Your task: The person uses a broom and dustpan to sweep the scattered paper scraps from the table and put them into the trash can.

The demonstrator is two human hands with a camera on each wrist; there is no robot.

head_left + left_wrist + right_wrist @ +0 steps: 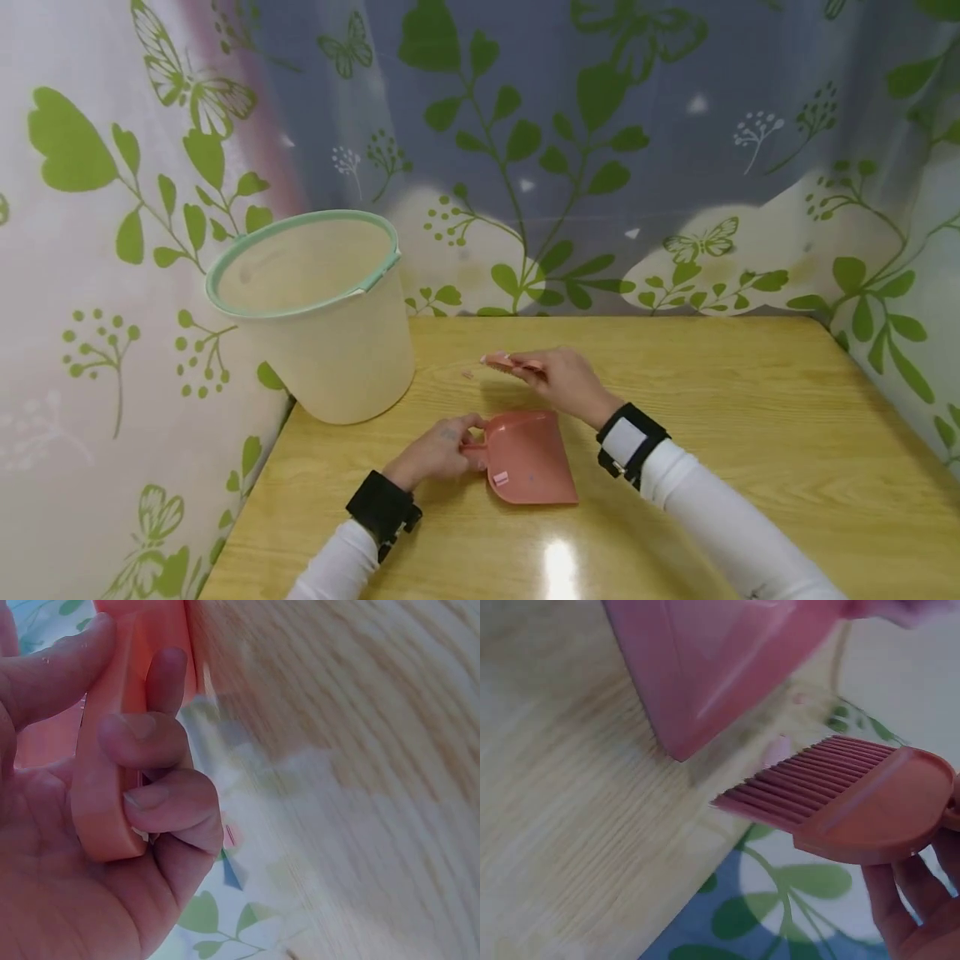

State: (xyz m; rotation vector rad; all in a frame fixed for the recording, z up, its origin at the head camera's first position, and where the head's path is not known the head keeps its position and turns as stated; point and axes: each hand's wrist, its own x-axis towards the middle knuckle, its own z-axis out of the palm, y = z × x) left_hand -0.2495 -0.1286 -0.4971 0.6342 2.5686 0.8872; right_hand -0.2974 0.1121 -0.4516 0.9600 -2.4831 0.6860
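My left hand [438, 454] grips the handle [112, 757] of a salmon-pink dustpan [528, 458], its fingers curled round it. The pan's wide lip faces right, and a small pink-and-white scrap [500, 478] lies inside near the handle end. Beyond the pan, my right hand [566, 383] holds a small matching brush [504, 362] by its handle. In the right wrist view the stiff bristles [802, 784] point towards the dustpan's corner, apart from it. A small pale pink scrap [467, 374] lies on the table just left of the brush.
A translucent cream bucket [337, 358] with a mint-green rim stands at the table's back left, left of both hands. The wooden table [750, 417] backs onto a curtain [525, 167] printed with green leaves and butterflies.
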